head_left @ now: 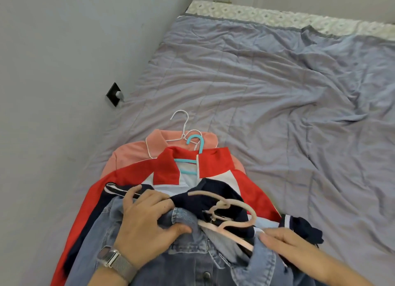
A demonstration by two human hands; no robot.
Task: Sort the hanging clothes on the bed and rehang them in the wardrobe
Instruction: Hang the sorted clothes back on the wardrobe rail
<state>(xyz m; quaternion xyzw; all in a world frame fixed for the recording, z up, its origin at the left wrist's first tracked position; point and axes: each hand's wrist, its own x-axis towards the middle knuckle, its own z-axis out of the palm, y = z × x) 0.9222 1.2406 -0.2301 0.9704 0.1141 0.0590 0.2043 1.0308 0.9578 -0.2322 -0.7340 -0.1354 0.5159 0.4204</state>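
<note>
The jean jacket (192,260) lies on top of the clothes pile on the bed (256,89), the left hand (145,223) grips its collar, the right hand (284,243) pinches its pink hanger (230,228), so lifting it comes next.

Cut off / hidden around the denim jacket (192,262)

Jacket's lower half ran off btm edge; navy top (205,200) and red jacket (132,179) beneath it mostly covered. Pink hanger (233,213) bar vanished under its collar. Right hand (284,243) fingertips tucked in its collar; grip unclear. Both forearms cropped.
</note>
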